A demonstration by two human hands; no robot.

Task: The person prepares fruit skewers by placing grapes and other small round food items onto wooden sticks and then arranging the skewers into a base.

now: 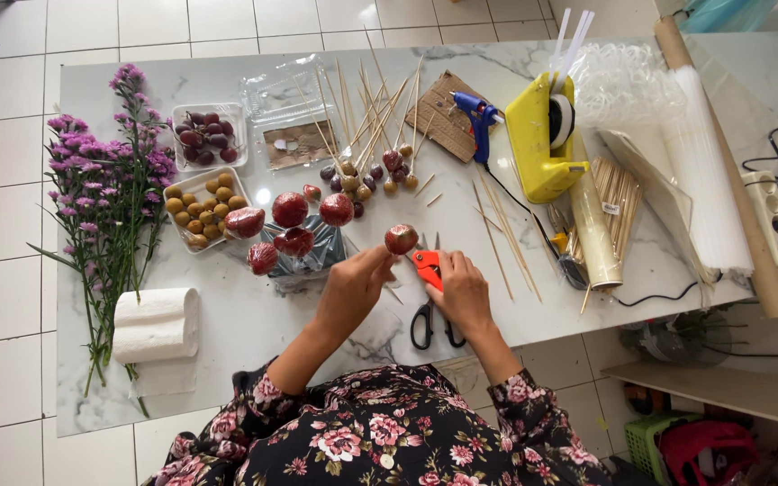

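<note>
Now left hand (353,286) pinches wrapped strawberry (401,238); right hand (463,290) clasps orange cutter (426,267) w/ fingers curled.

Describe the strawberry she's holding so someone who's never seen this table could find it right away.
Start at the white marble table, near the front edge in the middle. Above the black-handled scissors, the left hand pinches one wrapped strawberry. Unlike the wrapped strawberries clustered to its left, it stands alone at the fingertips.

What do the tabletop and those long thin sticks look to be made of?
The tabletop looks like polished marble or a marble-look surface: white with grey veins and a glossy reflection. The sticks look like bare bamboo or wood: pale tan, matte, thin and straight.
</note>
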